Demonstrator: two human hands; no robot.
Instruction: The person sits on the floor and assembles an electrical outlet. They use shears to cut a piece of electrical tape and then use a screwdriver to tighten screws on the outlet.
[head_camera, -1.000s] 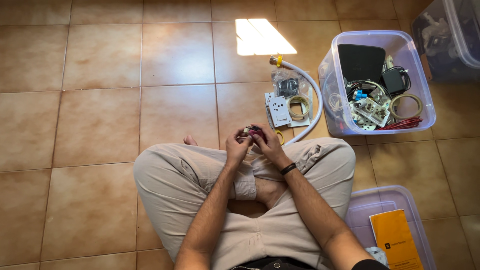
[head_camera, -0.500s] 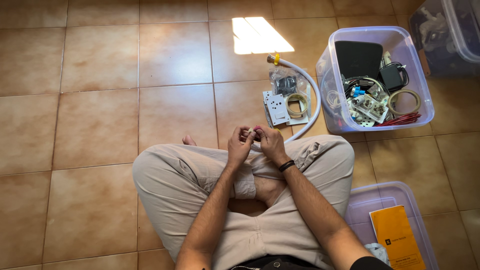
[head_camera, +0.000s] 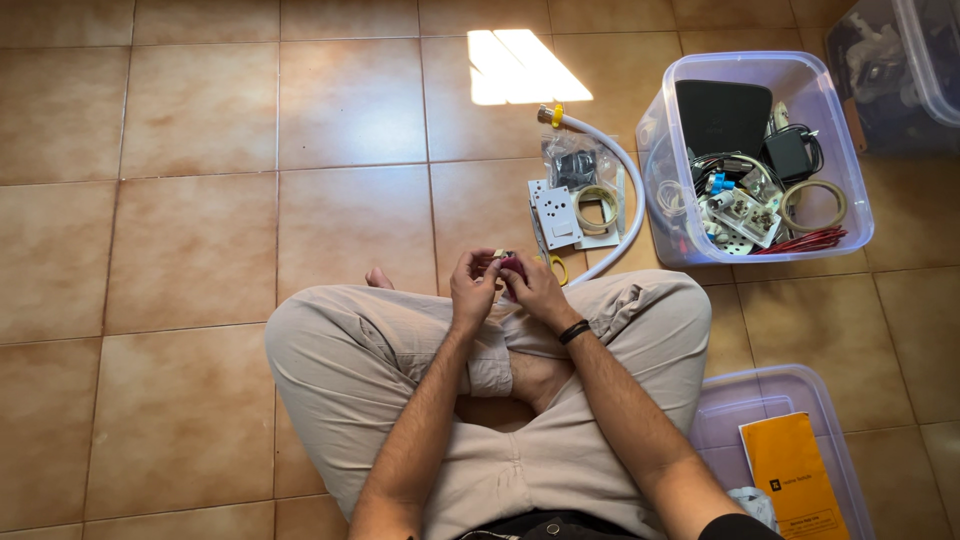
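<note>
Pinching a small dark-red part (head_camera: 512, 266) between them, the left hand (head_camera: 472, 290) and right hand (head_camera: 537, 290) meet just above the crossed legs, fingers curled tight around it; what kind of part it is cannot be told. The right wrist wears a black band (head_camera: 573, 331). The person sits cross-legged on a tiled floor (head_camera: 200, 200) in beige trousers (head_camera: 350, 360). Just beyond the hands lie a white socket plate (head_camera: 556, 212), a tape roll (head_camera: 596, 205) and a clear bag (head_camera: 575, 165), ringed by a white hose (head_camera: 628, 195). Right of these stands a clear bin (head_camera: 830, 120) of cables and plugs. Near the right knee, a bin lid (head_camera: 730, 420) carries an orange booklet (head_camera: 795, 470).
</note>
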